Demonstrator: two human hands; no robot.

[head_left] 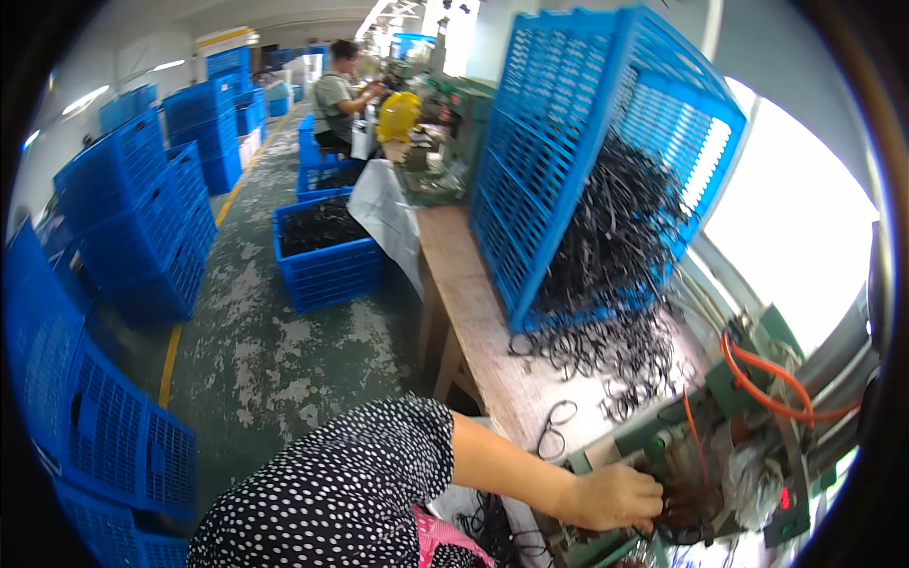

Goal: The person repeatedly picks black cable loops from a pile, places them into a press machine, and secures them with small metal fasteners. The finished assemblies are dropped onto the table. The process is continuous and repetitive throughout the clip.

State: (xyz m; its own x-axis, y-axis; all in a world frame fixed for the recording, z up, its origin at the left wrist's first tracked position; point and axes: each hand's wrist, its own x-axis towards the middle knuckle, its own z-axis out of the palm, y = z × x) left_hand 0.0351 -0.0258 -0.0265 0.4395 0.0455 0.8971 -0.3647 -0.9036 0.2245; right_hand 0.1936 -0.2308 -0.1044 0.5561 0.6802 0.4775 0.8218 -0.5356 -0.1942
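Observation:
My left hand (611,497) reaches out from a black sleeve with white dots (350,492) to a green machine (748,379) at the lower right. Its fingers curl over dark parts at the machine's fixture (686,497); whether they grip anything is hidden. A wooden bench (473,303) carries a pile of thin black rings (606,355), spilled from a big blue crate (559,142) tipped on its side. Two loose rings (557,428) lie just beyond my forearm. My right hand is out of the picture.
An orange hose (767,393) loops over the machine. On the floor stands a blue crate of black parts (327,251), with a white bag (383,213) beside it. Stacked blue crates (142,218) line the left aisle. Another person (336,95) sits far back by a yellow object (398,115).

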